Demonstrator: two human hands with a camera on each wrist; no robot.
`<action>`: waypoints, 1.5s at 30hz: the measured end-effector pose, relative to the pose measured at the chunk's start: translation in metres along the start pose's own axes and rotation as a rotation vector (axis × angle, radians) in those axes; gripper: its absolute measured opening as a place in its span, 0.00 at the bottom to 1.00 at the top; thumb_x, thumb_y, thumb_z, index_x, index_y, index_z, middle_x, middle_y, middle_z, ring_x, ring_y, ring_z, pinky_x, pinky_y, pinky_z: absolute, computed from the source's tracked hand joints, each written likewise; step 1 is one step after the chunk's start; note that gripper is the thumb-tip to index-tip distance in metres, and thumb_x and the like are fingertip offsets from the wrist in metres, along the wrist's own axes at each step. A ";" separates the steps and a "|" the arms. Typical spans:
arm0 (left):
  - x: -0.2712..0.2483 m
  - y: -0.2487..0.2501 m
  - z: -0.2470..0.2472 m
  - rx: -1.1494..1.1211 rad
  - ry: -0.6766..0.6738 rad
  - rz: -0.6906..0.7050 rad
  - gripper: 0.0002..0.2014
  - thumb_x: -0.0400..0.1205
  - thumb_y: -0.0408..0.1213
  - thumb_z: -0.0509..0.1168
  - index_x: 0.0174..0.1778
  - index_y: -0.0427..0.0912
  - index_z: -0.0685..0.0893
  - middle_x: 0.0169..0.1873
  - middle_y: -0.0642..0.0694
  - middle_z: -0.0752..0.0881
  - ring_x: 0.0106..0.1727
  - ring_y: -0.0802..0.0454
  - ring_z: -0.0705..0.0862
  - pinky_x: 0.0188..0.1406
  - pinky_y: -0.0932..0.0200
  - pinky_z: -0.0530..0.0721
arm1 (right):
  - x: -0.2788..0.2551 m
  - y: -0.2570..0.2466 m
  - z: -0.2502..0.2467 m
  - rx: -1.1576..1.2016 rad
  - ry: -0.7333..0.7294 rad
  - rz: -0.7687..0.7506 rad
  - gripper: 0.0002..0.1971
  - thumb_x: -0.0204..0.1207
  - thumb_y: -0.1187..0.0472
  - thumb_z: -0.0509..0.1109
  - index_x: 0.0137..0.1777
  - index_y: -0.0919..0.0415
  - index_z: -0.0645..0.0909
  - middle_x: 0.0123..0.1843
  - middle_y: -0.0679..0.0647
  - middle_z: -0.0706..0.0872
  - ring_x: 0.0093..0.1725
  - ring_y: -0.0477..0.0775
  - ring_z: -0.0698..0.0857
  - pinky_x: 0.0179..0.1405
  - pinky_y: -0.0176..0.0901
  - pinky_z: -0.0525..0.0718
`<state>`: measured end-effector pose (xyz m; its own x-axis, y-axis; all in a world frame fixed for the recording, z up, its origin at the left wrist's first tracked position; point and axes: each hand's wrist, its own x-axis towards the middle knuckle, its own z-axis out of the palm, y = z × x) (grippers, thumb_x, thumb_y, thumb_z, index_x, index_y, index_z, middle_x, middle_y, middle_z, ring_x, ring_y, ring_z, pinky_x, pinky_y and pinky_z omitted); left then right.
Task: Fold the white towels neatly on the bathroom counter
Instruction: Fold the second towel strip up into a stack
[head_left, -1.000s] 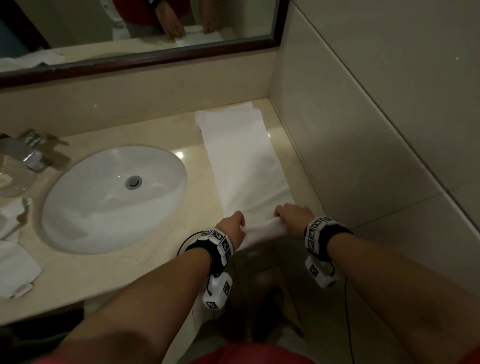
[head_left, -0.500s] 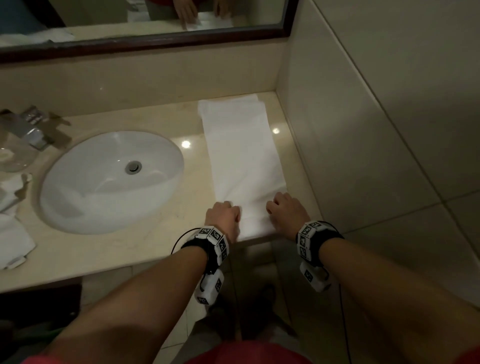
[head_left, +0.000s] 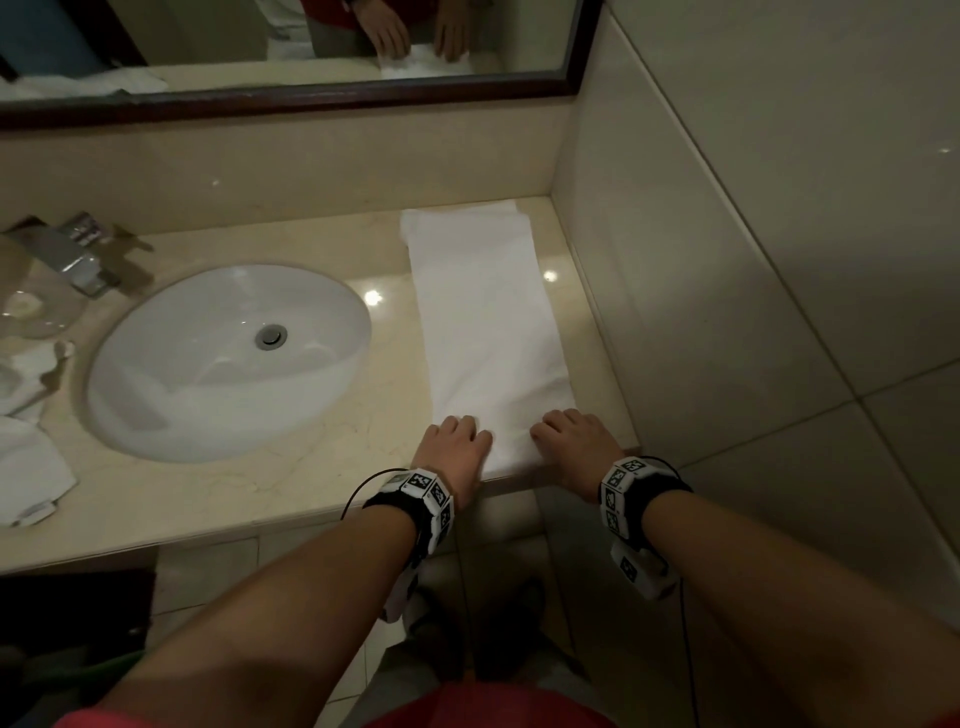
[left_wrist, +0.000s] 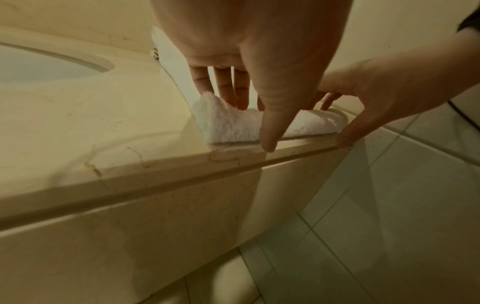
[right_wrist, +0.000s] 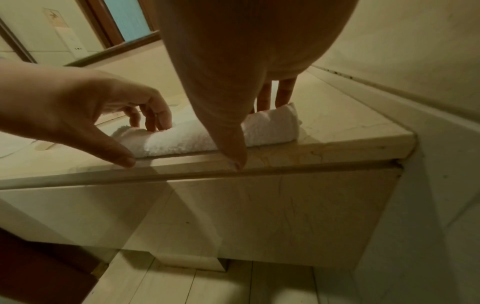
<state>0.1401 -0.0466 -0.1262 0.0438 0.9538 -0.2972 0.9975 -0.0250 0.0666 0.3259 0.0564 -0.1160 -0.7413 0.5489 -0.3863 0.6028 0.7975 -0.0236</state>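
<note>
Head view shows the white towel (head_left: 488, 322) laid as 1 long strip on the counter (head_left: 218, 499) between the sink (head_left: 228, 358) and the tiled side wall (head_left: 727, 260). Its near end is turned over in a thick fold at the counter edge. The left hand (head_left: 453, 449) and right hand (head_left: 574, 444) each rest straight, slightly spread fingers (left_wrist: 226, 86) on that fold, thumbs at the counter's front lip.

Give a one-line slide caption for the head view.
Both hands, left hand and right hand, press the near end of a white towel on the counter.
</note>
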 end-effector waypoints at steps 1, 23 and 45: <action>0.000 0.001 0.000 0.002 -0.002 -0.010 0.21 0.83 0.41 0.60 0.72 0.45 0.71 0.69 0.40 0.73 0.66 0.40 0.71 0.61 0.48 0.72 | 0.000 -0.001 0.002 -0.006 0.014 0.003 0.24 0.71 0.62 0.70 0.68 0.53 0.72 0.67 0.54 0.75 0.66 0.59 0.74 0.62 0.52 0.75; 0.000 -0.002 -0.009 -0.084 -0.031 -0.053 0.24 0.79 0.41 0.63 0.72 0.46 0.71 0.68 0.43 0.73 0.67 0.41 0.71 0.62 0.48 0.72 | 0.005 -0.003 -0.007 0.017 0.056 0.045 0.18 0.78 0.64 0.60 0.68 0.53 0.75 0.65 0.54 0.79 0.63 0.59 0.78 0.61 0.51 0.73; 0.034 -0.033 -0.039 -0.548 -0.274 -0.255 0.13 0.79 0.36 0.60 0.58 0.53 0.78 0.53 0.48 0.86 0.51 0.47 0.84 0.48 0.59 0.79 | 0.043 0.015 -0.024 0.220 -0.034 0.068 0.16 0.79 0.57 0.60 0.66 0.51 0.75 0.59 0.55 0.83 0.60 0.60 0.80 0.58 0.51 0.79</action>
<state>0.1060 -0.0017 -0.1010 -0.1050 0.7971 -0.5947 0.8088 0.4164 0.4153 0.2961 0.0978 -0.1107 -0.6888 0.5875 -0.4246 0.7033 0.6835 -0.1953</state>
